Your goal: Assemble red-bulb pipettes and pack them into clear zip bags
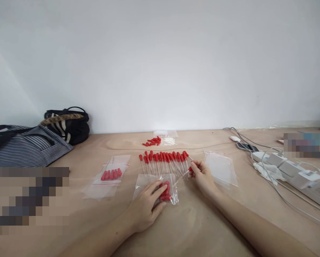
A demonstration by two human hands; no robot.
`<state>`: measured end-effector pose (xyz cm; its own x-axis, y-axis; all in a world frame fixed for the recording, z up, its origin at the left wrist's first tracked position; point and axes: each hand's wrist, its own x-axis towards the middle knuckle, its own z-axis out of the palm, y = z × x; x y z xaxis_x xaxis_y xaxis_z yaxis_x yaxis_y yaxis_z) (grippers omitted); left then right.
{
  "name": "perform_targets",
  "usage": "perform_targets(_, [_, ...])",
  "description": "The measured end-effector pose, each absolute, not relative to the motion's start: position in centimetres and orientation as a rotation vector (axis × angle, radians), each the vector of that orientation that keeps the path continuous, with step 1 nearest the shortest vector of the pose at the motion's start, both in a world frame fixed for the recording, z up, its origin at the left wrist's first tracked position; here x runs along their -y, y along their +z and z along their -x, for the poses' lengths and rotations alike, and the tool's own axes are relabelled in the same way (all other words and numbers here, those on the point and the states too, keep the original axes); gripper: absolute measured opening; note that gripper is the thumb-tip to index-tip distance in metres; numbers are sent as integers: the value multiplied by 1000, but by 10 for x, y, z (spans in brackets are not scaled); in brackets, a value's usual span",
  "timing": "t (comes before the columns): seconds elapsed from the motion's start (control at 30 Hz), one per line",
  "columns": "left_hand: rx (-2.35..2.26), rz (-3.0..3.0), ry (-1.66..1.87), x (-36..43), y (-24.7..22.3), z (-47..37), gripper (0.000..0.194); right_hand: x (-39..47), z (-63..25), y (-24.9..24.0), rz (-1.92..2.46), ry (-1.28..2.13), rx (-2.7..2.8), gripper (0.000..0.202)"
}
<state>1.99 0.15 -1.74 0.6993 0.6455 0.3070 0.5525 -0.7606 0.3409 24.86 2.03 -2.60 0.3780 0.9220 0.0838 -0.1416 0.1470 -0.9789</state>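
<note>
My left hand [149,207] lies on a clear plastic bag [142,181] that has several red-topped droppers [166,194] in it. Its fingers rest over the bag, partly hiding the contents. My right hand [202,176] pinches a single dropper [181,175] by its red bulb, the thin clear tube pointing left to the bag's right edge. Just beyond both hands is a row of droppers [165,157], red bulbs away from me. To the left, a filled bag [111,174] shows several red bulbs. Flat clear bags [221,168] lie right of the row.
Loose red bulbs [153,141] and thin clear tubes [169,141] lie near the wall. A striped bag [28,144] and a black bag [78,126] stand at left. At right are a phone [247,146], a power strip with chargers [290,169] and cables.
</note>
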Motion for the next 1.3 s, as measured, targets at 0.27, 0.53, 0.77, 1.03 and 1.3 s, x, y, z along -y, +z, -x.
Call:
perform_targets(0.27, [-959, -2674, 615, -1, -18, -20, 43, -22, -266, -24, 1242, 807, 844, 41])
perform_targets(0.53, [-969, -2661, 609, -1, -19, -19, 44, -22, -255, -30, 1176, 888, 839, 39])
perform_targets(0.77, [-962, -2659, 632, 4, -19, -23, 42, -16, -246, -30, 1125, 993, 768, 39])
perform_targets(1.03, [-988, -2670, 669, 6, -22, -24, 43, -5, -233, -23, 1134, 1179, 876, 42])
perform_targets(1.3, [-953, -2704, 647, 4, -23, -22, 44, -5, -231, -24, 1116, 1420, 1140, 48])
